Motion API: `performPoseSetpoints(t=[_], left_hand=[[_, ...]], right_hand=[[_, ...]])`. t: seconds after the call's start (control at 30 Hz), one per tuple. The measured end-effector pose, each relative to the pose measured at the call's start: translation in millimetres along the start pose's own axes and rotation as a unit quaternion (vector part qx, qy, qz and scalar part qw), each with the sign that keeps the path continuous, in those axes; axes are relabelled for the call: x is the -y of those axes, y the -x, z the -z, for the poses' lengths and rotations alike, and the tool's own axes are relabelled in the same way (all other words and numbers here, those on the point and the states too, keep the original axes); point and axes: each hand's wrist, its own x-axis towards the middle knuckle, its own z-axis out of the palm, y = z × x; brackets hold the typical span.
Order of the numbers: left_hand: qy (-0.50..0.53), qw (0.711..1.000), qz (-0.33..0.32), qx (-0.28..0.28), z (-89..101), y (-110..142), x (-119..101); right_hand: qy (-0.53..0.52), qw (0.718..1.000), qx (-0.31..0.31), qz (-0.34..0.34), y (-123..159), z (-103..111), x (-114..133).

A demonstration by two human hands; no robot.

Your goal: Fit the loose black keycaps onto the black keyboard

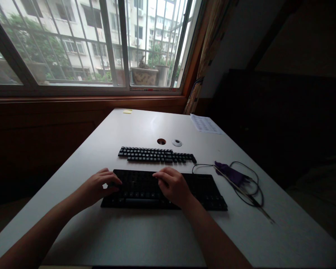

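A black keyboard (141, 201) lies on the white desk, many of its upper key places bare of caps. Caps remain along its bottom rows. My left hand (102, 184) is at the keyboard's left end, thumb and fingertips brought close in a pinch over it. Whatever is between them is too dark to make out. Over the middle of the keyboard is my right hand (172, 185), its thumb and forefinger pressed together; what they hold, if anything, is hidden. Just behind the keyboard, loose black keycaps (154, 154) are laid out in rows.
To the right lie a purple cloth (231, 174), a thin stick (249, 196) and a looped black cable (261, 192). Farther back are a cable hole (161, 142), its round cover (177, 142), a printed sheet (205, 124) and yellow notes (127, 111). A barred window is behind the desk.
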Motion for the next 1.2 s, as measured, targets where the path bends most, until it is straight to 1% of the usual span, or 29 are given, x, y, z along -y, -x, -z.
performPoseSetpoints(t=[0.1, 0.23, 0.43, 0.53, 0.73, 0.83, 0.97, 1.07, 1.13, 1.2], left_hand=[[-0.011, 0.999, 0.011, -0.030, -7.9, 7.3, -1.0], [-0.018, 0.999, 0.003, -0.044, -9.2, 10.2, -2.7], [-0.020, 0.998, -0.036, -0.051, -7.0, 11.6, -1.7], [-0.023, 0.998, -0.049, -0.044, -7.2, 11.8, -0.5], [-0.022, 0.998, -0.044, -0.032, -8.8, 11.8, -1.4], [-0.012, 0.999, -0.025, -0.043, -8.3, 13.3, -6.1], [0.006, 0.997, 0.027, -0.067, -6.7, 16.1, -9.3], [0.008, 0.992, 0.074, -0.105, -6.1, 17.2, -3.6], [0.004, 0.988, 0.094, -0.124, -6.6, 17.5, 2.7], [0.001, 0.986, 0.107, -0.130, -8.2, 17.8, 8.9]], right_hand=[[-0.008, 1.000, 0.007, 0.003, 0.6, -1.8, -0.2], [-0.006, 1.000, 0.011, 0.004, 1.1, -1.5, -0.1], [-0.007, 1.000, 0.027, 0.013, 1.2, -1.8, 0.6], [-0.014, 0.999, 0.038, 0.018, 1.4, -3.1, 1.4], [-0.014, 0.998, 0.055, 0.025, 2.5, -6.3, 3.0], [-0.008, 0.997, 0.067, 0.035, 1.7, -8.2, 5.8], [0.004, 0.996, 0.079, 0.049, -1.9, -13.1, 18.4], [0.014, 0.994, 0.092, 0.065, -3.6, -21.1, 35.8], [0.019, 0.989, 0.119, 0.083, -3.0, -29.0, 48.3], [0.031, 0.982, 0.151, 0.105, -1.3, -38.2, 58.4]])
